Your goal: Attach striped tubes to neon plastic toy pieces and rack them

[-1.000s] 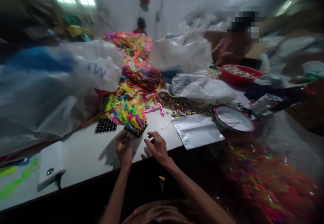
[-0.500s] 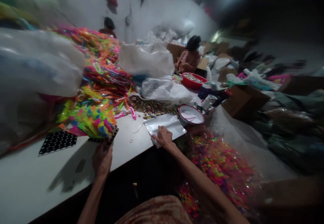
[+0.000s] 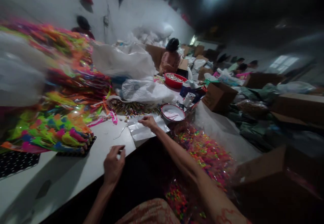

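Note:
My left hand [image 3: 114,165] hovers at the near table edge. Its fingers are curled but apart, with a gap between thumb and forefinger, and I see nothing in it. To its left stands a dense bunch of bright feathery pieces [image 3: 55,129] in yellow, pink, blue and orange, set in a black perforated tray [image 3: 73,154]. My right hand [image 3: 149,122] is over a flat stack of clear plastic bags [image 3: 141,132], thumb and fingers pinched together at the top bag. The exact hold on the film is blurred.
Another black perforated tray [image 3: 19,163] lies at left. Behind the bags are an enamel basin [image 3: 173,112], many small sticks [image 3: 131,107] and a red basin [image 3: 174,81]. A big bag of colourful pieces [image 3: 202,149] stands right, beside cardboard boxes [image 3: 260,170]. Co-workers sit farther back.
My left hand has left the feathery bunch and tray and come right. My right hand has shifted from lying on the bags to a pinch there. The view has turned right.

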`<state>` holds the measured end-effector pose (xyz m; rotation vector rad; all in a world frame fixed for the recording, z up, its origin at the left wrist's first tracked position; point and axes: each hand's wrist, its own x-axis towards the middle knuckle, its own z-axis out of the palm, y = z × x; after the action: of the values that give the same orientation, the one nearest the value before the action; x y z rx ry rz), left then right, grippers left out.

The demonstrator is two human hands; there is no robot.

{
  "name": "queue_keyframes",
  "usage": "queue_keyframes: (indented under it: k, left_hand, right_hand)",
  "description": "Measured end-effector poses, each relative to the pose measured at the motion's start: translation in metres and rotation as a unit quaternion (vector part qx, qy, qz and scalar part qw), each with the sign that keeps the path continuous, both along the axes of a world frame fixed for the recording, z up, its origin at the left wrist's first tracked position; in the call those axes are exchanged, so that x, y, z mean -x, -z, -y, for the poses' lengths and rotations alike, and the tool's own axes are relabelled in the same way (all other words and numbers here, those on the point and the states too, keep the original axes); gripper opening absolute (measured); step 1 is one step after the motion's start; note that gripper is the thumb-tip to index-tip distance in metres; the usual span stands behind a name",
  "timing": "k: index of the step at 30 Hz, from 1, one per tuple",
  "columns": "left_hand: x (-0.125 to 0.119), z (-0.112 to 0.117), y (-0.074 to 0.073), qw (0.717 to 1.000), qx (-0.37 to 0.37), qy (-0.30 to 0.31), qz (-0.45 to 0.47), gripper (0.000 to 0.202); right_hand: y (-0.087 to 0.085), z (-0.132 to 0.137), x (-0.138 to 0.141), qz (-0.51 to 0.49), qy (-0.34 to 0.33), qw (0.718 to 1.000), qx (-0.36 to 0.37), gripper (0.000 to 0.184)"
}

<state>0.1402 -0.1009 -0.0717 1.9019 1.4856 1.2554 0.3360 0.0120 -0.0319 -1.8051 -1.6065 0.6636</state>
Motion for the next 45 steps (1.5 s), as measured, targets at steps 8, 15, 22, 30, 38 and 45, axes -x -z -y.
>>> queue_keyframes:
  k: [8, 15, 22, 30, 38, 45]
  left_hand:
    - [-0.091, -0.028, -0.003, 0.974, -0.168, 0.025, -0.153, 0.038]
    - [-0.087, -0.053, -0.001, 0.971, -0.177, 0.052, -0.15, 0.06]
    - [-0.066, -0.05, -0.002, 0.995, -0.054, -0.022, 0.081, 0.082]
    - [-0.034, -0.053, -0.044, 0.796, 0.284, 0.174, 0.506, 0.075]
    - [0.011, -0.018, -0.051, 0.923, 0.203, 0.103, 0.311, 0.039]
    - [0.032, -0.017, -0.055, 0.981, 0.086, 0.006, 0.176, 0.029]
  right_hand:
    - [-0.068, -0.046, -0.032, -0.167, -0.041, 0.982, -0.073, 0.033]
    - [-0.107, -0.05, -0.039, -0.202, -0.062, 0.97, -0.119, 0.028]
    - [-0.147, -0.039, -0.036, -0.31, -0.08, 0.935, -0.156, 0.026]
    - [-0.121, -0.017, 0.009, -0.494, -0.069, 0.864, -0.076, 0.029]
    - [-0.074, -0.017, 0.017, -0.48, -0.006, 0.876, -0.054, 0.029]
    - [-0.041, -0.014, 0.027, -0.461, 0.001, 0.886, -0.049, 0.027]
